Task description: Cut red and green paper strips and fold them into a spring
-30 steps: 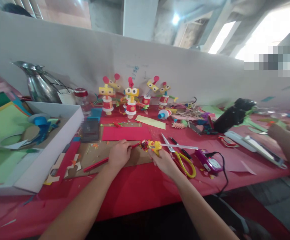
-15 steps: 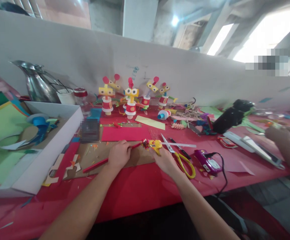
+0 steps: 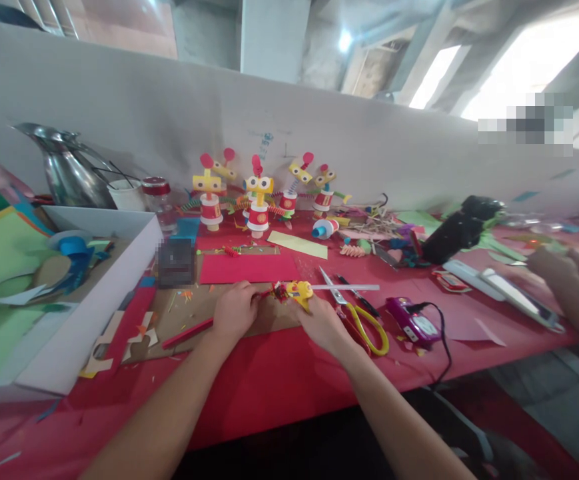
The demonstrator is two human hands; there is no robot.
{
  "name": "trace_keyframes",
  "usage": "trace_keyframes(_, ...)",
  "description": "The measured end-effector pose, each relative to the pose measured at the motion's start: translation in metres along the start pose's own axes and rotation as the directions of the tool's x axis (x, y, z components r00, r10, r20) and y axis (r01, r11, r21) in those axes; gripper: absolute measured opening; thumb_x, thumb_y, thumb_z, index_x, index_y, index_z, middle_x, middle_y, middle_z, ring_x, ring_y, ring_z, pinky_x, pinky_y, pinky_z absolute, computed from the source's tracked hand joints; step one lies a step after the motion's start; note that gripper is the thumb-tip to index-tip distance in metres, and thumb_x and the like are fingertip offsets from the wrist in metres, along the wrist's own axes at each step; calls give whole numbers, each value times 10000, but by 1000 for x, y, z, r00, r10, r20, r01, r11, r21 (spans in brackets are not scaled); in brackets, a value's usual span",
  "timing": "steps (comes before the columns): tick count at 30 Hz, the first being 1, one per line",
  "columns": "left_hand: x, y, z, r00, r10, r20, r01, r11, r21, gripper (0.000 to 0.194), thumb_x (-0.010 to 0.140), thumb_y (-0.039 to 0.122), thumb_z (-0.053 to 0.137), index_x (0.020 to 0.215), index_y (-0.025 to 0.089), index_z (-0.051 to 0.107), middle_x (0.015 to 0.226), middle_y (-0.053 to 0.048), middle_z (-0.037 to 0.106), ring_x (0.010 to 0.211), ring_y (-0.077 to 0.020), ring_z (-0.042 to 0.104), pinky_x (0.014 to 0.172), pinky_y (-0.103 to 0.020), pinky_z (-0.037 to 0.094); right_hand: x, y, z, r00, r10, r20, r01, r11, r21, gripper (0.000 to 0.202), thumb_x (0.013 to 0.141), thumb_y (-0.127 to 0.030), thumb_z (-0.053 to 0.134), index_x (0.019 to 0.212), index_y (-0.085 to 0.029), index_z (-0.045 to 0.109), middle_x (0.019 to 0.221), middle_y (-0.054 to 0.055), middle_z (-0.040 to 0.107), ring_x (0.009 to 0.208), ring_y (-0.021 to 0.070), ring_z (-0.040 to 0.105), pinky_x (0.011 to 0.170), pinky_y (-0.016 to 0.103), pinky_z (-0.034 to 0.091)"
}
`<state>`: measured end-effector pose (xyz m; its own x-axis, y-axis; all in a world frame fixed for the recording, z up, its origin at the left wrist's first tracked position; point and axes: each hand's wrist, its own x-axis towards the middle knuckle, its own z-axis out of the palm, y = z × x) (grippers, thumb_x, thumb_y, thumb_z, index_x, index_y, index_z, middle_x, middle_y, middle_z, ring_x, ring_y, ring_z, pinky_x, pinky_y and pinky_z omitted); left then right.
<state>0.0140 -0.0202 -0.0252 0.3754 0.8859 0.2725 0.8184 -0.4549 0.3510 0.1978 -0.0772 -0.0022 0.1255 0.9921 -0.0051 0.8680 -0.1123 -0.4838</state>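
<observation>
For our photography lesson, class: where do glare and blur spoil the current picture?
Head view: glare whites out the upper-right opening and a lamp flares; same head view: the yellow tool and a co-worker's hands look soft.

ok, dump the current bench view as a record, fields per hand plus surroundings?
left hand: on a red strip
right hand: gripping the yellow glue gun
beside right hand: yellow-handled scissors, purple box with black cord
back: paper figures, standing
far left: white box, paper inside
surface: red table
</observation>
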Motion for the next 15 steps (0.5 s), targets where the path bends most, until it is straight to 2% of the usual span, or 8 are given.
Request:
trace_keyframes(3, 0, -1, 1, 1000, 5, -4, -5, 1000, 0, 210, 848, 212, 472, 887, 208, 679, 878, -48, 641, 858, -178, 584, 753, -283, 419, -1, 0, -1, 998, 48, -44, -50, 998, -48, 395, 877, -499, 385, 949, -177, 603, 850, 115, 685, 774, 264, 642, 556, 263, 334)
trace_keyframes(7, 0, -2, 0, 1000, 8, 2, -8, 1000, -10, 205, 845, 202, 471, 879, 204, 674, 876, -50, 641, 859, -179, 587, 756, -284, 423, 0, 1, -3, 1000, -11, 27, 12, 1000, -15, 388, 881, -503, 378, 921, -191, 606, 839, 97, 682, 757, 246, 643, 558, 256, 337)
trace_keyframes(11, 0, -1, -1, 1000, 6, 5, -6, 1000, 13, 231, 837, 170, 456, 851, 203, 683, 877, -49, 648, 851, -177, 591, 765, -280, 426, 1, 3, -1, 999, 48, -25, -49, 997, -55, 394, 875, -511, 387, 953, -185, 594, 857, 113, 679, 782, 267, 642, 569, 267, 342)
trace_keyframes(15, 1, -1, -3, 1000, 4, 17, -4, 1000, 18, 237, 833, 166, 454, 836, 201, 688, 873, -48, 653, 838, -179, 596, 755, -280, 429, 4, 7, -3, 1000, -12, 11, 12, 1000, 29, 363, 861, -517, 414, 908, -203, 591, 819, 85, 675, 740, 236, 635, 565, 259, 360)
